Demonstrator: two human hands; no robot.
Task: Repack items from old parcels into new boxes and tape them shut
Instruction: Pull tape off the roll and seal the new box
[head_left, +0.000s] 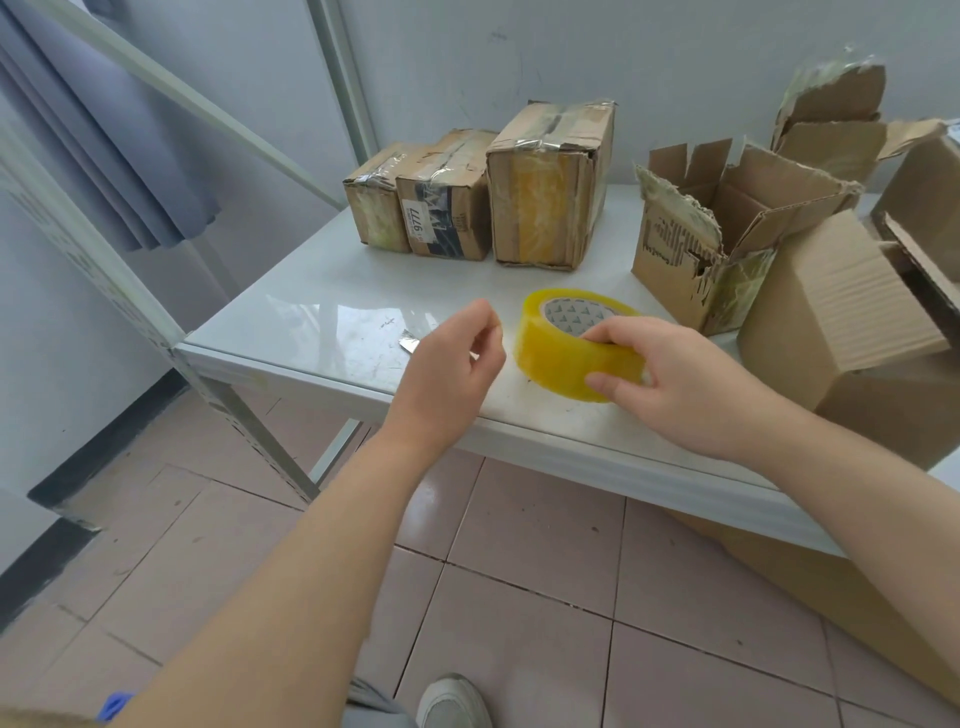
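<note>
Standing by the white tabletop (322, 312), I can see the tape roll (561, 348) near its front edge, tipped so the cardboard core faces up and away from the person. Its lower rim is on the surface or barely off it. The right grip (675, 379) is clamped around the roll, fingers hooked over the top into the core and thumb pressed to the yellow outer face. That looks like a hold meant to steady the roll while the loose end is found. The left grip (457, 358) hovers just beside the roll, fingers curled with thumb and forefinger drawn close together. The tape is clear, so I cannot tell whether it has the end pinched or holds nothing. A small blade (408, 343) lies flat on the tabletop just left of that hand, probably kept within reach for slitting parcels or cutting tape. Along the back wall three old parcels (545, 197) stand side by side, touching, their wrinkled tape unbroken, so I judge they have yet to be opened. To the right a torn box (691, 244) sits with its flaps up and ragged, apparently spent. Just in front of it a fresh box (841, 312) of clean cardboard rests at the table's right end, near the tape. My guess is that box is next to be sealed.
</note>
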